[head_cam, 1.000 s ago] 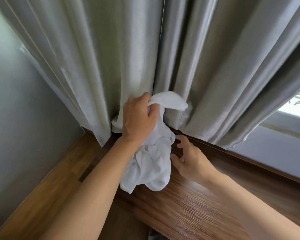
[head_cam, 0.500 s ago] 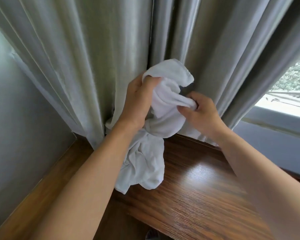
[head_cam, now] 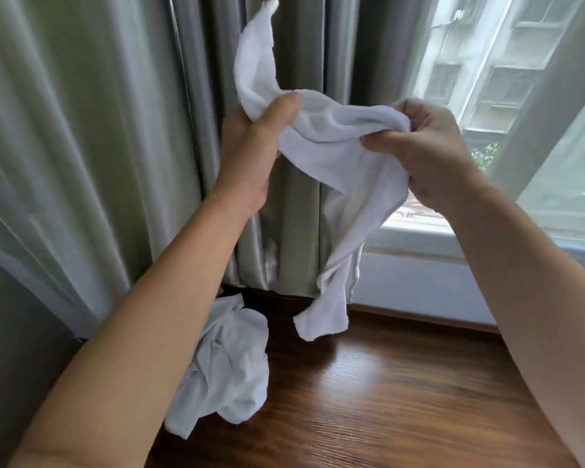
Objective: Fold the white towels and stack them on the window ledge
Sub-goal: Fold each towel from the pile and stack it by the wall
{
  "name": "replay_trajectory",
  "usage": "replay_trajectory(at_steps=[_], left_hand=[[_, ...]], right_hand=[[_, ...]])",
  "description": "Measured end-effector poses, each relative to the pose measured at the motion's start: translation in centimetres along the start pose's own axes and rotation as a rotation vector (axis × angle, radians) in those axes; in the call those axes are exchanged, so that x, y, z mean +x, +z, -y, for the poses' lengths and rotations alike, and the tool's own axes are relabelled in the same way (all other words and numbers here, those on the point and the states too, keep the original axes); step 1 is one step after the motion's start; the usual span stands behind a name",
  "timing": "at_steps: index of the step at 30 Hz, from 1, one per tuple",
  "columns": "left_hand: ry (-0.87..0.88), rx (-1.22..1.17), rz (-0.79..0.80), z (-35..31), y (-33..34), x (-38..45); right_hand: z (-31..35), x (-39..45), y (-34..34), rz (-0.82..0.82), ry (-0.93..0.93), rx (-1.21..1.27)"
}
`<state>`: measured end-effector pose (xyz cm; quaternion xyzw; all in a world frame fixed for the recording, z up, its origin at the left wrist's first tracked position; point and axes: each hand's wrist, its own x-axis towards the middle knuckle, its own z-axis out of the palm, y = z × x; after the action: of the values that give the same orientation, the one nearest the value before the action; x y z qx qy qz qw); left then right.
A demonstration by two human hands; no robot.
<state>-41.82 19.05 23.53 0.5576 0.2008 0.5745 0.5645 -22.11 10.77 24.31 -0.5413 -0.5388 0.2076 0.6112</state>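
**Towel up, top edge spans the two grips, bulk hangs off the right**

Soft white terry towel [head_cam: 325,140] is held in the air in front of the grey-green pleated curtain [head_cam: 98,130], clear of the dark wood-grain window ledge [head_cam: 402,383].

- Left hand [head_cam: 250,157]: grip wrapped round a bunched bit of the top edge, thumb pressed over the cloth. One corner flops upward above the fist.
- Right hand [head_cam: 429,146]: thumb and fingers pinching the top edge, well apart from the left.
- Long axis right now: the short taut span runs left to right between the hands; the rest of the cloth drops from the right-hand side and trails down, the free end hanging just above the ledge, not clearly touching it.

Judgement: the towel isn't squared yet. The move turns on finding true corners: the left hand holds mid-edge with slack above it, so it likely needs to slide out toward that flopping corner before any fold.

Second crumpled white towel [head_cam: 230,366] lies on the ledge below the left forearm, unfolded. No stack visible yet.
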Motion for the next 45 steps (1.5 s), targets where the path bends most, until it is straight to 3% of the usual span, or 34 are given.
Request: replay_trajectory(at_steps=[6, 8, 13, 17, 20, 23, 29, 31, 36, 40, 43, 45], left_hand=[[-0.040, -0.001, -0.025, -0.9, 5.1, -0.1], [-0.060, 0.063, -0.008, -0.9, 6.4, -0.5], [-0.343, 0.157, 0.292, -0.5, 8.3, -1.8], [-0.343, 0.293, 0.363, 0.1, 9.2, -2.9], [-0.368, 0.171, 0.386, -0.1, 9.4, -3.0], [-0.385, 0.139, 0.580, -0.8, 10.3, -3.2], [-0.230, 0.258, 0.371, -1.0, 13.5, -3.7], [-0.203, 0.266, 0.374, -1.5, 13.2, -3.3], [-0.301, 0.262, 0.481, -2.9, 10.1, -1.7], [-0.384, 0.148, 0.631, -3.9, 8.6, -0.7], [-0.389, 0.154, 0.628, -4.2, 8.2, 0.4], [-0.383, 0.202, 0.541, -3.7, 8.5, 1.1]], right_hand=[[2.7, -1.2, -8.1, 0.209, 0.208, 0.035], [2.9, -1.7, -10.6, 0.174, 0.233, 0.038], [4.0, -3.7, -16.2, 0.147, 0.142, -0.346], [4.2, -4.7, -19.7, 0.048, 0.029, -0.670], [4.5, -5.1, -22.3, -0.007, 0.041, -0.768], [4.9, -5.6, -23.6, -0.020, 0.028, -0.799], [5.7, -6.1, -23.4, 0.111, -0.045, -0.840], [5.8, -6.0, -24.5, 0.112, -0.006, -0.788], [5.8, -5.9, -28.0, 0.162, 0.155, -0.351], [5.5, -5.3, -28.5, -0.009, 0.307, -0.014], [4.7, -4.9, -28.4, -0.113, 0.354, 0.064], [4.1, -4.8, -28.1, -0.160, 0.345, 0.032]])
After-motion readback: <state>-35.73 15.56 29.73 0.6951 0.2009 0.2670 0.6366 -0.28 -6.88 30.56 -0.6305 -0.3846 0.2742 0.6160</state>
